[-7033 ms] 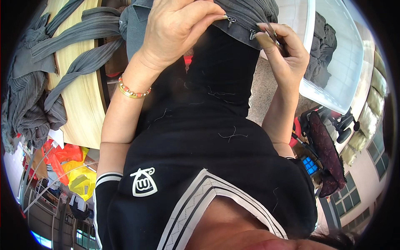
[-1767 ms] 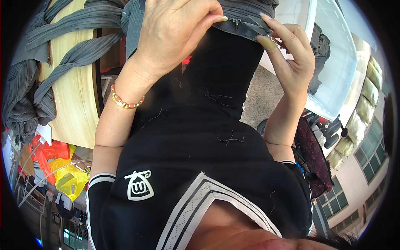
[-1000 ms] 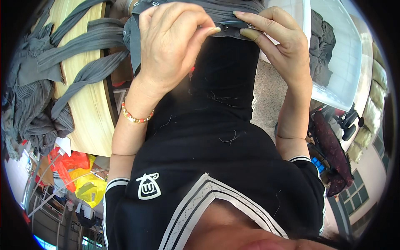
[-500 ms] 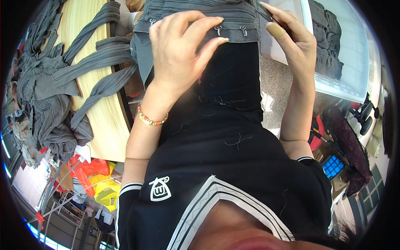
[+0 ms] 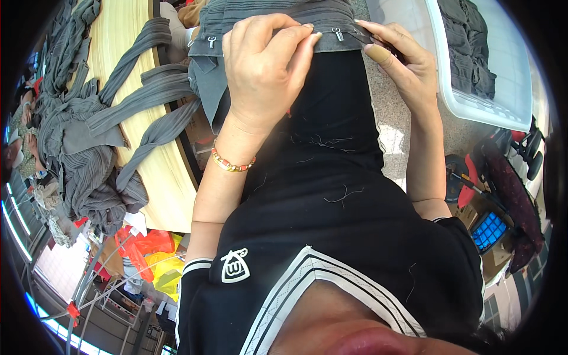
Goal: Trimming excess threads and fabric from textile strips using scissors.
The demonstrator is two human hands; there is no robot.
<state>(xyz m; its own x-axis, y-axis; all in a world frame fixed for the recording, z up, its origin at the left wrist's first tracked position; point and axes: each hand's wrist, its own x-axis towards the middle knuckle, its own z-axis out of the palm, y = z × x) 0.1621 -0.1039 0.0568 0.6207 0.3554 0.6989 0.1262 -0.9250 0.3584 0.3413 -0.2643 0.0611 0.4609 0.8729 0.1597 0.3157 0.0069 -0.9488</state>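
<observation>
Grey ribbed fabric (image 5: 278,13) lies across my lap, its edge band carrying small metal hooks (image 5: 338,34). Over that band, my left hand (image 5: 263,71) has thumb and forefinger pinched together; what is between them, if anything, is too small to make out. My right hand (image 5: 411,65), with a tan cover on its thumb, grips dark thread snips (image 5: 362,38). The pointed tips of the snips reach toward the band, just right of a hook. My right palm hides part of their handle.
Left of me, grey ribbed pieces (image 5: 97,171) hang over a pale wooden table (image 5: 160,201). A translucent bin (image 5: 447,77) holding folded grey fabric (image 5: 467,53) stands at the right. Red and yellow plastic bags (image 5: 154,251) lie low on the left. Loose threads cling to my black clothing.
My left thumb and forefinger have closed into a pinch over the band. My right hand has come left and slightly down, bringing the snips toward the fabric edge.
</observation>
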